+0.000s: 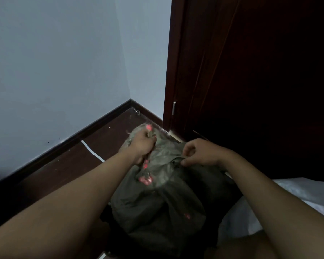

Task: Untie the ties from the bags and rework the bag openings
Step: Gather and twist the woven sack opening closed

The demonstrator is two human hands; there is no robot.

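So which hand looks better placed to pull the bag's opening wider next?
Probably the right hand: it pinches a fold of the grey bag near the middle of its top. The left hand is busy gripping bunched plastic at the far edge.

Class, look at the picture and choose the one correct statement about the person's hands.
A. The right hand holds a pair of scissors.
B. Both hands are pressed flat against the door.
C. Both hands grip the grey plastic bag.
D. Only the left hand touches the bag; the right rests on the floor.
C: the left hand clutches gathered plastic at the far side of the grey plastic bag, and the right hand pinches its film nearer the door.
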